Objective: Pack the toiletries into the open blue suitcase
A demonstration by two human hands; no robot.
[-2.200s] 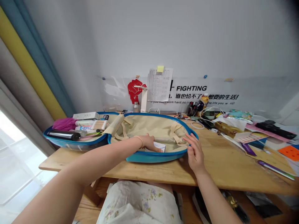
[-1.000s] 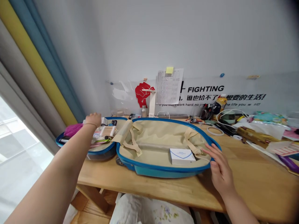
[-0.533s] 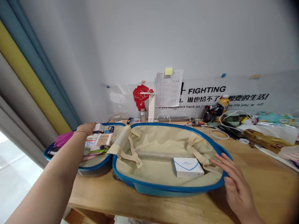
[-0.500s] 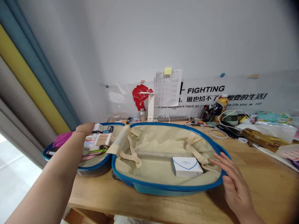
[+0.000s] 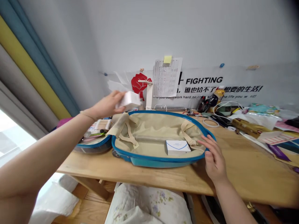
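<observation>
My left hand point(image 5: 112, 104) grips a small white box point(image 5: 130, 100), slightly blurred, in the air above the hinge side of an open suitcase point(image 5: 149, 159). Inside the suitcase's beige-lined right half lies another white box point(image 5: 177, 148) with blue lines on it, beside a beige strap point(image 5: 188, 135). My right hand point(image 5: 213, 157) rests at the blue rim on the right, fingers spread and holding nothing. Partly behind my left arm, the left half holds a pack of cotton swabs point(image 5: 102, 124) among small items and something purple point(image 5: 64, 122).
The suitcase lies on a wooden table point(image 5: 233, 174). A white lamp point(image 5: 149, 95) stands behind it by the wall. Cables, a yellow bottle point(image 5: 218, 96) and packets crowd the right back. Floral bedding point(image 5: 151, 205) is below the table's front edge.
My left hand has lifted a white box out of the left half and carried it right and upward. My right hand stays at the right rim. The view has tilted down.
</observation>
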